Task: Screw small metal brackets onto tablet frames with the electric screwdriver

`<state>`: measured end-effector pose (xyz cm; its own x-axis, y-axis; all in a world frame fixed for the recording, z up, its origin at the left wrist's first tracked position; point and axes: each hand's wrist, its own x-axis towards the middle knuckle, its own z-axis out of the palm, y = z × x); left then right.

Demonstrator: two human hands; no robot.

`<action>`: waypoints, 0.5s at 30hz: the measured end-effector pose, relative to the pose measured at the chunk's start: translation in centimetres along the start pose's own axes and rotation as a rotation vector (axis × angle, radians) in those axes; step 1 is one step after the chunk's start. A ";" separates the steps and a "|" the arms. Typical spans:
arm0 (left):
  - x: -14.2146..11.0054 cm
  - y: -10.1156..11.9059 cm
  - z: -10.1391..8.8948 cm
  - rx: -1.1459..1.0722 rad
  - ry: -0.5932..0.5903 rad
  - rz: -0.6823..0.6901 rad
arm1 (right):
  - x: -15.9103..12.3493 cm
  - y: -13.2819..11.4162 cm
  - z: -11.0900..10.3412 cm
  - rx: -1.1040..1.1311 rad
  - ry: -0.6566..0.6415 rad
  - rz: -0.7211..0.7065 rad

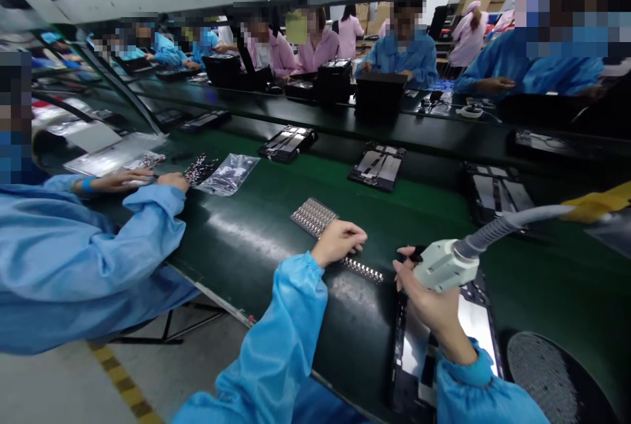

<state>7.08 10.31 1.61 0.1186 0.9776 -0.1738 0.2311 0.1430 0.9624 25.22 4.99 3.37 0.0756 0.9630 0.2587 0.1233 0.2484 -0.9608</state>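
Observation:
My left hand (341,240) is closed, fingertips pinched together over a panel of small metallic parts (311,215). Whatever the fingertips hold, if anything, is too small to make out. A narrow strip of the same kind of parts (363,269) sticks out below that hand on the table. In my right hand (434,312) is a pale electric screwdriver (446,265) with a grey cable; its tip is hidden. Beneath the right hand and forearm lies an opened tablet-like device (476,319), dark-framed with silvery plates and partly covered.
More opened devices (378,166) lie along the green bench (256,220). A round black dish of tiny grey pieces (542,371) stands at right. On the left, a co-worker's hands (172,181) are beside small wired parts (200,169) and a clear plastic bag (229,174). People sit opposite.

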 end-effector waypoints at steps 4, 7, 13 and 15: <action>-1.1 -1.0 -2.5 0.211 0.014 0.117 | 0.4 -1.3 -0.9 0.064 0.001 0.002; -2.4 -1.4 -3.2 0.503 0.041 0.162 | 0.2 -3.4 -4.2 0.080 0.075 -0.031; -3.7 -1.8 -4.1 0.679 0.092 0.096 | -2.1 -4.3 -13.9 0.085 0.237 0.033; -3.6 -2.0 -4.2 0.641 0.075 0.061 | -2.6 -2.8 -15.8 0.051 0.367 0.016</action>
<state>2.15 7.14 1.20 0.0877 0.9925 -0.0852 0.7592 -0.0112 0.6508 40.30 0.10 6.95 0.4279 0.8675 0.2535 0.0702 0.2477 -0.9663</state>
